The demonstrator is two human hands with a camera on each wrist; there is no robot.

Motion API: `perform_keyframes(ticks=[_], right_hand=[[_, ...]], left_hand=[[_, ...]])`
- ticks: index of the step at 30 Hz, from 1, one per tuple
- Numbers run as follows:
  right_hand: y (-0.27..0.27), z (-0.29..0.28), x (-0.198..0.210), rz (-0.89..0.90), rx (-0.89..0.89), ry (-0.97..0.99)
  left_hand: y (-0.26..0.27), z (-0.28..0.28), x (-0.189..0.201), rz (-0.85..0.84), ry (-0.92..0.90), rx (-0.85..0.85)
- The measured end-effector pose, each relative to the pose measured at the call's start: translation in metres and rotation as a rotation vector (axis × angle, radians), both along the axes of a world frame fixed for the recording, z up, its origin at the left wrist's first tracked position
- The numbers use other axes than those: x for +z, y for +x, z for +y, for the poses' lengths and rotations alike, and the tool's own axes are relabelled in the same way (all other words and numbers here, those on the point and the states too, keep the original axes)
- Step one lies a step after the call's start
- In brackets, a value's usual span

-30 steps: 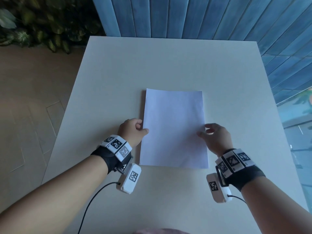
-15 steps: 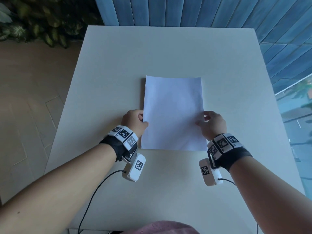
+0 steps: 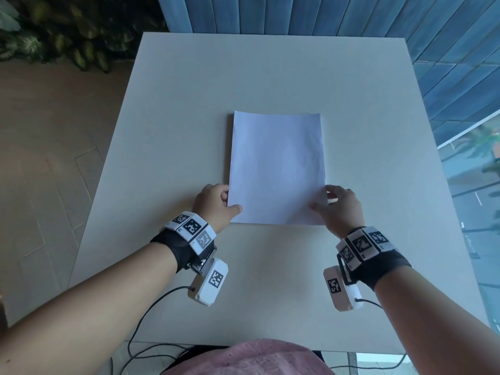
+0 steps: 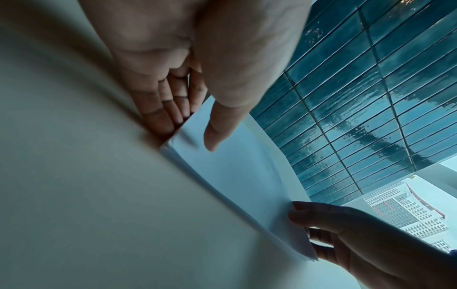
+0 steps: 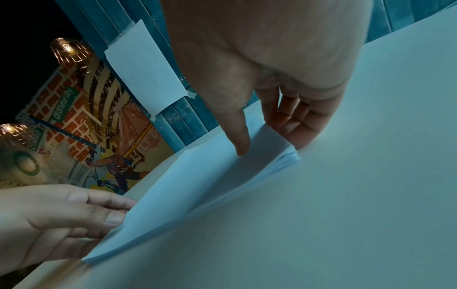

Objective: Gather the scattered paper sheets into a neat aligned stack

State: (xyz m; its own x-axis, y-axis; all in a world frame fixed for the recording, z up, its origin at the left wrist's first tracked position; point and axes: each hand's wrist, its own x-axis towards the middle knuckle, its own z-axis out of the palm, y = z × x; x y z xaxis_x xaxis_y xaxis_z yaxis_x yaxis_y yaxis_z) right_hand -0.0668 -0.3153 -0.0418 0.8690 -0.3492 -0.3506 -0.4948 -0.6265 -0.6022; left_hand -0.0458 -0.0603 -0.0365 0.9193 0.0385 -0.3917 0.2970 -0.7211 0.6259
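A stack of white paper sheets lies on the beige counter, about midway between its left and right edges and nearer the front edge than the back. The left hand pinches the stack's near-left corner, thumb on top and fingers under the side edge. The right hand pinches the near-right corner the same way (thumb on top, fingers curled beneath). The near end is lifted slightly off the counter.

Left hand fingertips hidden behind paper stack, sheet count indiscernible
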Motion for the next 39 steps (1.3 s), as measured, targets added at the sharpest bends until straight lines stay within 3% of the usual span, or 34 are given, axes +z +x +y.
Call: perform_keyframes(ticks=[8,13,30,39], right_hand=[[-0.016,-0.008,0.010,0.101,0.074,0.050],[-0.028,-0.004,0.007,0.134,0.164,-0.031],[-0.019,-0.005,0.001,0.099,0.119,-0.100],[-0.043,-0.011,0.003,0.053,0.038,0.035]], left_hand=[[-0.014,0.006,0.000,0.058,0.043,-0.030],[-0.023,0.003,-0.001,0.015,0.123,-0.054],[-0.017,-0.003,0.005,0.021,0.129,-0.068],[-0.036,0.022,-0.004,-0.012,0.109,-0.117]])
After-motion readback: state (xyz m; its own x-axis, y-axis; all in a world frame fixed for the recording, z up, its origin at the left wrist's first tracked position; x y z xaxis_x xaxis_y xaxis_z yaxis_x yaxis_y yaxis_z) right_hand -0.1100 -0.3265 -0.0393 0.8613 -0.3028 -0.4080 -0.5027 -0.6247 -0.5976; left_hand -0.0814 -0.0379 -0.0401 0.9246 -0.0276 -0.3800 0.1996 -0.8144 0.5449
